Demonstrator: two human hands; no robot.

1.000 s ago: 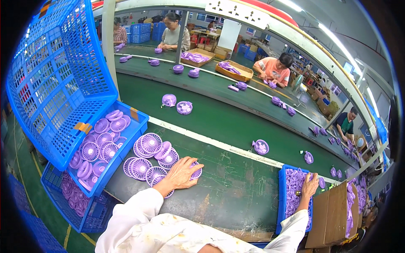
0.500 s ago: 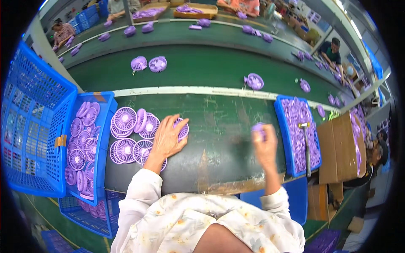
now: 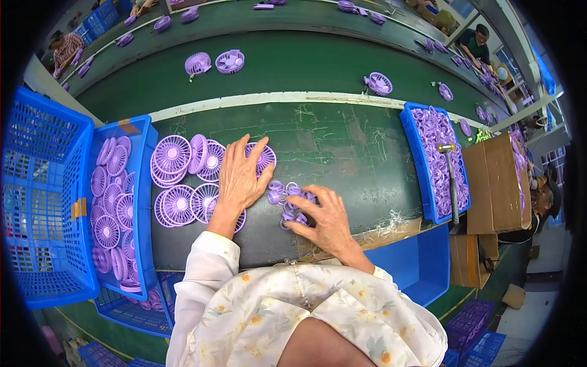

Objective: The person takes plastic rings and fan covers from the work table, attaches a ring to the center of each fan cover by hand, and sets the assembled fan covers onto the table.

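My left hand (image 3: 241, 177) lies with spread fingers over a round purple fan grille (image 3: 264, 158) and partly hides it. Beside it, more purple grilles (image 3: 172, 154) sit in overlapping groups on the dark green work surface (image 3: 354, 165). A small heap of purple ring-shaped parts (image 3: 276, 192) is on the surface between my hands. Over its right side my right hand (image 3: 327, 220) has its fingers apart, touching or just above the pieces; its fingers cover some of them.
A blue bin of grilles (image 3: 147, 202) and a blue crate (image 3: 43, 116) stand left. On the right, a hammer (image 3: 451, 177) lies across a blue tray (image 3: 416, 156) of small purple parts, near a cardboard box (image 3: 492, 189). Fan bodies (image 3: 230, 62) lie on the belt beyond; other people sit farther off.
My right hand has come left from near the tray, where it held small purple parts. A heap of them now lies beside my left hand, which stays on the grille. The view has shifted.
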